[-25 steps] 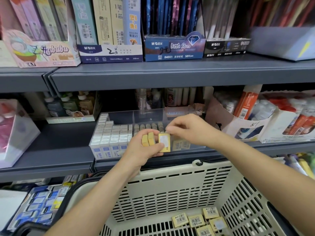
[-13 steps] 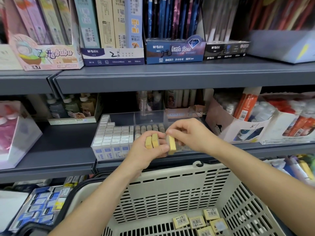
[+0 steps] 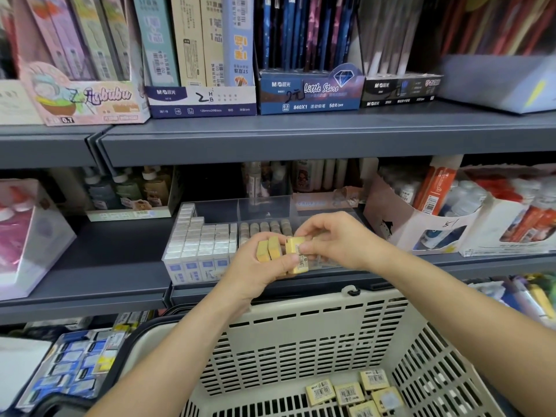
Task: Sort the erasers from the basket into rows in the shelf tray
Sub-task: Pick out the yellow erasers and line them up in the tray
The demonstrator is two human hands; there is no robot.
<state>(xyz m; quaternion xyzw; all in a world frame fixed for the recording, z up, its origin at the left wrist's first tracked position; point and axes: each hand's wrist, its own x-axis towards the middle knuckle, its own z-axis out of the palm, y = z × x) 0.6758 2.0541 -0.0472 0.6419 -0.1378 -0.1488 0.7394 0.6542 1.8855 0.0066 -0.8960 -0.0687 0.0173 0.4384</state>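
Observation:
My left hand [image 3: 258, 270] grips a small stack of yellow erasers [image 3: 269, 249] standing on edge, just in front of the clear shelf tray [image 3: 270, 207]. My right hand [image 3: 334, 239] pinches the rightmost yellow eraser [image 3: 298, 255] of that stack, barcode label facing me. The tray holds rows of white erasers [image 3: 201, 242] on its left and a row of beige erasers [image 3: 264, 227] behind my hands. Several more yellow erasers [image 3: 349, 392] lie flat on the bottom of the beige basket [image 3: 301, 335] below.
Grey shelf [image 3: 114, 254] carries a pink box [image 3: 27, 236] at left and cardboard boxes of correction supplies [image 3: 445, 224] at right. Pencil lead boxes [image 3: 204, 100] stand on the upper shelf. Blue packs [image 3: 72, 362] lie lower left.
My right hand has turned the rightmost eraser from face-on to edge-on and back against the stack. Both hands have stayed in front of the tray.

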